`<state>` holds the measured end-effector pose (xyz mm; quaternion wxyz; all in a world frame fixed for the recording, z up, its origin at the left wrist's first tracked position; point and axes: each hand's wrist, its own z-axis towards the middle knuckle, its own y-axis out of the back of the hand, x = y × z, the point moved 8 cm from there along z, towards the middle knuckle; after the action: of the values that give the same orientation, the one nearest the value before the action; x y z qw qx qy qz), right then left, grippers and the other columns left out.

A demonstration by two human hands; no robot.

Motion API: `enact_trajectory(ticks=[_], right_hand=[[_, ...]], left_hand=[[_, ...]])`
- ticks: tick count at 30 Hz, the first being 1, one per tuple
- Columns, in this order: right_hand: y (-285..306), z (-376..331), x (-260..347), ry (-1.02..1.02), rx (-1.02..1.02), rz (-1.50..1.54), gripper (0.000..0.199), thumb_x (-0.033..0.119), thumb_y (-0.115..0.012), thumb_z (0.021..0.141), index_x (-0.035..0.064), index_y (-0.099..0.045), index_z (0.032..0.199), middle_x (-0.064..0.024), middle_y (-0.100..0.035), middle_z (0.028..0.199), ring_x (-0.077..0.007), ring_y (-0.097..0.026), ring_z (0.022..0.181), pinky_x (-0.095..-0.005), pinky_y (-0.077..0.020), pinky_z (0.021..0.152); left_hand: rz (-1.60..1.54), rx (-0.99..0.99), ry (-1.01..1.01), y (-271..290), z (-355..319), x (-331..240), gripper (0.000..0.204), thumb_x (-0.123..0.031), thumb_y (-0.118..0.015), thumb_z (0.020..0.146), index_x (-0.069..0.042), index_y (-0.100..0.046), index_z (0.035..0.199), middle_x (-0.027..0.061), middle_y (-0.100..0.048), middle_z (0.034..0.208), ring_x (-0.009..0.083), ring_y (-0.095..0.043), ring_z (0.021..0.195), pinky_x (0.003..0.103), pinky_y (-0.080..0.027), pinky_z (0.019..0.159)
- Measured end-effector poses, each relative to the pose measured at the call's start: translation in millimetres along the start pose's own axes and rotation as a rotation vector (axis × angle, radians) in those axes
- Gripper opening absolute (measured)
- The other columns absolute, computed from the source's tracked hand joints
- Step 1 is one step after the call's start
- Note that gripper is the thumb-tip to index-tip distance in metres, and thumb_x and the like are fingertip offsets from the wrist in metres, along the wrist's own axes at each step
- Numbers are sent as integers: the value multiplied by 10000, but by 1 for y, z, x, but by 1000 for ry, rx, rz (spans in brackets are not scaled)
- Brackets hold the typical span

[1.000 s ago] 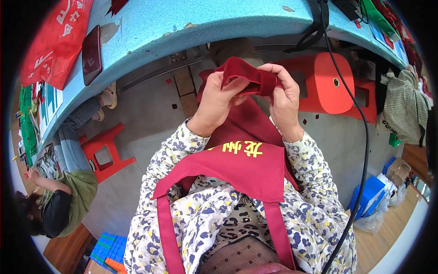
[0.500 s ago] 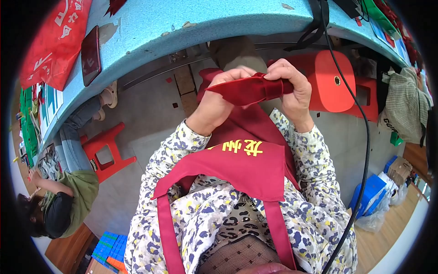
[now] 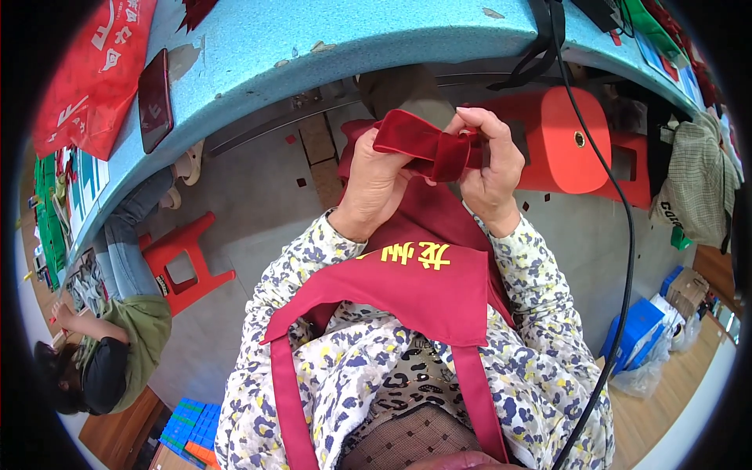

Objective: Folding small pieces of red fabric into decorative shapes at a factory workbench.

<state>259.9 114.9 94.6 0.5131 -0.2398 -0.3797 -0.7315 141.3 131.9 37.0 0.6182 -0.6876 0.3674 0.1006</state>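
Note:
A red velvet ribbon bow (image 3: pixel 419 142) is held up above my lap, between my two hands. My left hand (image 3: pixel 374 184) is closed on its left part from below; the bow covers some of the fingertips. With thumb and fingers, my right hand (image 3: pixel 493 166) pinches the bow's right side, next to the band around its middle. One wide flat loop points up and left. Beneath my hands hangs the dark red apron (image 3: pixel 376 301) that I wear, with yellow lettering.
A light blue table (image 3: pixel 258 59) curves across the far side, bearing a dark phone (image 3: pixel 156 102) and a red bag (image 3: pixel 94 78). Red stools (image 3: pixel 576 141) stand right and left. A black cable (image 3: pixel 627 235) runs down the right. Another person (image 3: pixel 117 345) sits at left.
The bow has turned and tilted, so its left loop now points upward and its middle band shows more. My left hand has shifted below the loop; my right hand has moved slightly left.

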Motion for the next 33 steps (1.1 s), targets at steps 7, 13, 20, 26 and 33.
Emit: enact_trajectory(ticks=[7, 13, 20, 26, 33], right_hand=[[-1, 7, -11, -382, -4, 316, 429, -157, -513, 653, -1, -513, 1052, -94, -576, 837, -150, -572, 719, -231, -464, 657], [7, 18, 25, 8, -14, -118, 423, -112, -551, 602, 1, -520, 1008, -116, -560, 798, -227, -570, 670, -275, -456, 603], [16, 20, 53, 374, -49, -287, 462, -64, -594, 537, 18, -527, 987, -106, -559, 803, -241, -548, 633, -308, -424, 533], [15, 23, 57, 312, 18, -203, 464, -86, -504, 524, 3, -515, 980, -143, -561, 826, -276, -553, 681, -335, -458, 578], [3, 25, 45, 203, 220, -124, 490, -91, -441, 487, -25, -517, 966, -149, -552, 803, -267, -547, 661, -290, -457, 609]], left_hand=[[811, 133, -558, -11, -4, -34, 201, 84, -525, 775, -2, -576, 949, 42, -622, 874, 140, -601, 789, 242, -471, 723], [440, 142, -451, -11, -2, -37, 118, -19, -555, 813, -11, -534, 929, 90, -600, 915, 149, -581, 799, 255, -464, 735], [136, 274, -188, -29, 1, -28, 86, -70, -559, 837, -21, -509, 886, 124, -586, 951, 157, -565, 818, 263, -455, 752], [366, 310, -360, -37, -6, -37, 55, -46, -533, 845, -11, -508, 878, 136, -587, 923, 172, -564, 811, 273, -456, 740], [793, 374, -864, -55, -26, -66, 111, 28, -576, 794, 3, -510, 880, 113, -595, 877, 165, -568, 796, 263, -461, 717]])
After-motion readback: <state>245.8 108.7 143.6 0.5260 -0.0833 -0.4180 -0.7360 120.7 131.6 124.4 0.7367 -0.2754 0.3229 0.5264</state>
